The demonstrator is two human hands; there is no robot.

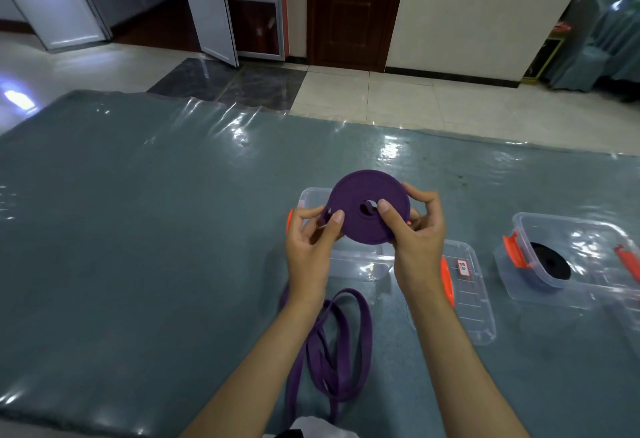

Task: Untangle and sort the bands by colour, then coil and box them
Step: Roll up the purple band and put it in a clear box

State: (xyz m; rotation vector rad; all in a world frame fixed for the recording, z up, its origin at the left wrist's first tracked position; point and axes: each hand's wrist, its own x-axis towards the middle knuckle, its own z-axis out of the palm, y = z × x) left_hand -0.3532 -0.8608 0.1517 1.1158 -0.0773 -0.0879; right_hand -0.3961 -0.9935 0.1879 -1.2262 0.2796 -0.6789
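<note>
Both hands grip the purple band coil (367,210), held up above the open clear box (346,261). Right hand (417,233) pinches the coil's right edge, thumb by the centre hole. Left hand (310,233) pinches the lower-left edge. Coil is a flat, matte, tightly wound disc and hides most of the box. Loose purple band (332,344) trails on the plastic-covered teal table (138,229), its end cut off at the bottom. Clear lid (465,295) lies right; second box (571,257) holds a black coil (550,261), detail murky.
</note>
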